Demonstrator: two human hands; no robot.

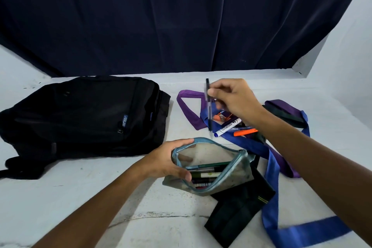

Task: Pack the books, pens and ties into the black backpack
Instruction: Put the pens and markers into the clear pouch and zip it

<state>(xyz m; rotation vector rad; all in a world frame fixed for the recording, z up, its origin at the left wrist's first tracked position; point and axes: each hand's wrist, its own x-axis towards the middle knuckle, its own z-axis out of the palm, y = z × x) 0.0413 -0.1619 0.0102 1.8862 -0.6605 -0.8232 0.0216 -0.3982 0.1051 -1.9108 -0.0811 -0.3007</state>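
I see soft, even, bluish light; the desk [84, 203] is bright, with faint shadows. Edges bow from the wide lens. The raised pen [208, 104] is motion-blurred.

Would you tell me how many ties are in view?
3: purple tie looped beside the backpack; blue tie trailing toward the near right; black tie under the pouch. Overlaps may hide more.

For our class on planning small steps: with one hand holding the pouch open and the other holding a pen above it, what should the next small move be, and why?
Probably lower the pen tip-first into the clear pouch. The right hand pinches it nearly upright just beyond the mouth, which the left hand holds open; other pens already lie inside.
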